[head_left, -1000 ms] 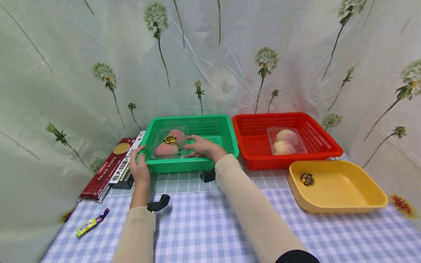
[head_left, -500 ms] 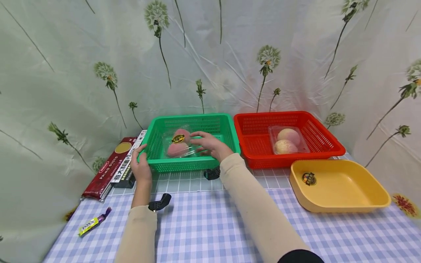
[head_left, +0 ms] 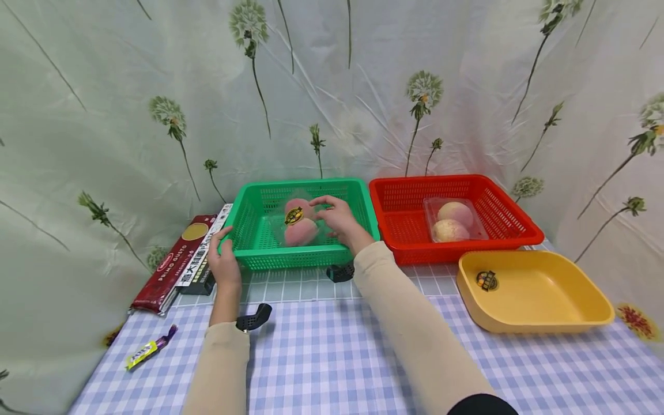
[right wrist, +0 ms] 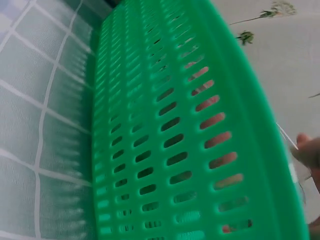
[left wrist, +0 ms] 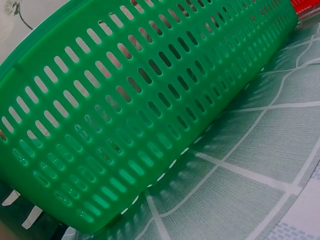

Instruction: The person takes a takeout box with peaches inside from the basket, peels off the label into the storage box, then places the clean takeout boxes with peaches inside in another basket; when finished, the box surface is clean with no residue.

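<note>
In the head view, a clear plastic box of pink peaches (head_left: pixel 301 232) with a black and yellow label is tilted inside the green basket (head_left: pixel 249 253). My right hand (head_left: pixel 339 222) grips the box's right edge, fingers curved over it. At the basket's front left corner, my left hand (head_left: pixel 223 262) holds the rim, thumb on the near side and fingers along the left. The left wrist view is filled by the slotted green wall (left wrist: pixel 150 100). Part of my right hand (right wrist: pixel 311 155) shows past the basket rim in the right wrist view; its grip is hidden there.
A red basket (head_left: pixel 404 253) holding another box of peaches (head_left: pixel 453 213) adjoins on the right. In front of it stands a yellow tub (head_left: pixel 539 294). Spaghetti packs (head_left: pixel 171 265) lean left of the green basket; a small yellow and purple candy packet (head_left: pixel 147 350) lies nearer.
My right hand has drawn the peach box to the right within the green basket, and the box has become tilted. My left hand has stayed at the basket's corner.
</note>
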`<move>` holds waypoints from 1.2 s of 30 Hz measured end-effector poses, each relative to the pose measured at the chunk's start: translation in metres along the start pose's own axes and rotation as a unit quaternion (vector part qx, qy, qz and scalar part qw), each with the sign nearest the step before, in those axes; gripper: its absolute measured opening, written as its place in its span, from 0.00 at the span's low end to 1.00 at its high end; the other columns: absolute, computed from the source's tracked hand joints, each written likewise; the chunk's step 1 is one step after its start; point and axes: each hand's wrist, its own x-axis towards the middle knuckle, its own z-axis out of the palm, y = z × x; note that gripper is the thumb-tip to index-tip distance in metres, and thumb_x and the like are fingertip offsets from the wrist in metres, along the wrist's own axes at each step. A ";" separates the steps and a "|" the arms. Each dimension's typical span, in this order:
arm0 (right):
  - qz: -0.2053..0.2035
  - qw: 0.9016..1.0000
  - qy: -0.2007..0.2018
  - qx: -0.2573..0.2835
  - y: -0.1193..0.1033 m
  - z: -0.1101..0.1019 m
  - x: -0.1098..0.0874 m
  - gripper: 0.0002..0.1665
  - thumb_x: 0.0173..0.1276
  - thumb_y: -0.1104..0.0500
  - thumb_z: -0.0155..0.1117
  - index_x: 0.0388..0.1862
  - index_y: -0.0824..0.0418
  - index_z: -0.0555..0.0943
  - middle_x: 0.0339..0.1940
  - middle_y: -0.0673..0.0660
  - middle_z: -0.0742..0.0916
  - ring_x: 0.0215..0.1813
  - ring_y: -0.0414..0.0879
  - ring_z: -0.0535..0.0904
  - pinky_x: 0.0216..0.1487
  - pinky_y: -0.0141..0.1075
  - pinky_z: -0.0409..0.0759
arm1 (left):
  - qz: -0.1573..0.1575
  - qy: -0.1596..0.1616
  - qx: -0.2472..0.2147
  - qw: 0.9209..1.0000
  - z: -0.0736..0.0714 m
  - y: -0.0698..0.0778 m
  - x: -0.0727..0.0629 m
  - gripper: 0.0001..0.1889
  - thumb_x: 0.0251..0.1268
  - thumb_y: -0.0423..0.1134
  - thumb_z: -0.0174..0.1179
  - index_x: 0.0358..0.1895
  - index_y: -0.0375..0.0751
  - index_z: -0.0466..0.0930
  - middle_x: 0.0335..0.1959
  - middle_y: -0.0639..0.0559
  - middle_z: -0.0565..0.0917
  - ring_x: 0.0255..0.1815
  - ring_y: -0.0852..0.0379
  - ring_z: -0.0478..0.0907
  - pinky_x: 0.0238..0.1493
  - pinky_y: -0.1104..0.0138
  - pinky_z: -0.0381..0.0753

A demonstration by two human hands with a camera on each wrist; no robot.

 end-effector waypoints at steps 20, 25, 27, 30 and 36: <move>-0.056 0.984 0.034 0.166 -0.022 -0.047 -0.072 0.18 0.77 0.57 0.54 0.61 0.55 0.81 0.55 0.53 0.84 0.57 0.48 0.77 0.40 0.40 0.84 | 0.003 0.001 0.001 1.000 -0.001 -0.004 0.003 0.22 0.73 0.35 0.40 0.63 0.42 0.77 0.69 0.48 0.74 0.72 0.52 0.65 0.74 0.53 0.59; -0.062 0.988 0.013 0.139 -0.017 -0.067 -0.099 0.19 0.77 0.58 0.53 0.62 0.57 0.80 0.58 0.53 0.82 0.59 0.50 0.76 0.47 0.40 0.86 | 0.023 0.030 0.065 0.997 -0.001 -0.002 0.001 0.21 0.73 0.38 0.41 0.60 0.44 0.79 0.66 0.46 0.75 0.69 0.49 0.68 0.70 0.50 0.63; -0.068 0.990 0.001 0.126 -0.013 -0.076 -0.107 0.19 0.77 0.59 0.52 0.62 0.58 0.80 0.61 0.53 0.81 0.62 0.52 0.74 0.50 0.41 0.85 | 0.061 0.059 0.107 0.991 0.000 -0.001 0.000 0.19 0.72 0.38 0.44 0.57 0.43 0.82 0.62 0.42 0.78 0.67 0.45 0.71 0.67 0.48 0.66; -0.080 0.991 -0.029 0.101 -0.003 -0.090 -0.115 0.18 0.77 0.59 0.52 0.60 0.58 0.82 0.61 0.53 0.81 0.65 0.55 0.72 0.53 0.41 0.85 | 0.123 0.109 0.169 0.972 0.002 0.001 0.000 0.15 0.71 0.36 0.50 0.49 0.38 0.86 0.58 0.39 0.79 0.63 0.41 0.74 0.62 0.46 0.70; -0.105 0.988 -0.102 0.053 0.015 -0.115 -0.125 0.16 0.77 0.60 0.53 0.53 0.51 0.87 0.53 0.48 0.87 0.59 0.50 0.79 0.52 0.40 0.84 | 0.214 0.127 0.211 0.945 0.010 0.024 -0.003 0.11 0.69 0.33 0.54 0.41 0.33 0.86 0.54 0.39 0.84 0.60 0.40 0.76 0.64 0.45 0.69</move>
